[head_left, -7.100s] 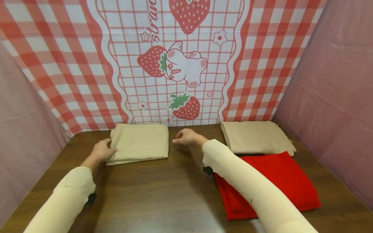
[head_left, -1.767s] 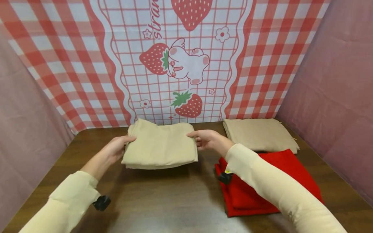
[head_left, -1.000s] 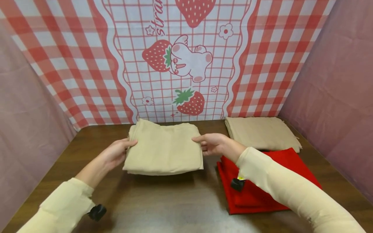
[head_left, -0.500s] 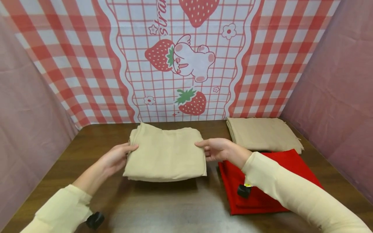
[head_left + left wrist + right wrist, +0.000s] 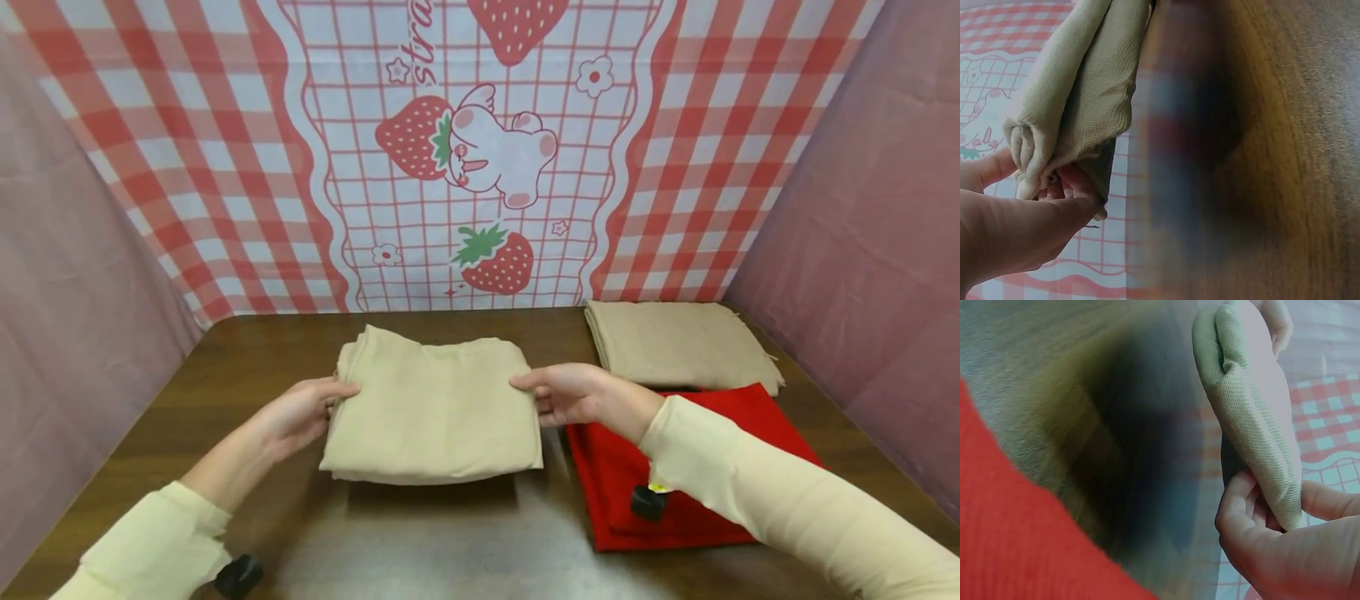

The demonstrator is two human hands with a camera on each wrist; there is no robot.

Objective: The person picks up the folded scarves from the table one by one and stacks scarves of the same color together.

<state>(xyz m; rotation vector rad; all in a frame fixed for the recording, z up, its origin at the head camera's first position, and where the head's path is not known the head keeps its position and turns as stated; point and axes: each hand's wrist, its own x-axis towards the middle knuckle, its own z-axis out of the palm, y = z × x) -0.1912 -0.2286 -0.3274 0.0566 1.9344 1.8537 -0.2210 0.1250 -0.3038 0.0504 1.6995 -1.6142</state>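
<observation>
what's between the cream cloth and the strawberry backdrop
Only a bare strip of brown tabletop shows between the cream cloth and the backdrop in the head view.

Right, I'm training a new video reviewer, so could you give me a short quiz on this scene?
1. Multiple choice: which hand grips the pale folded cloth?
a) left only
b) right only
c) both
2. True or false: in the head view, the right sleeve hides part of the red cloth.
3. Fill in: the pale folded cloth is held ____ the table.

Key:
1. c: the left hand and right hand grip opposite sides.
2. True.
3. Above.
</observation>
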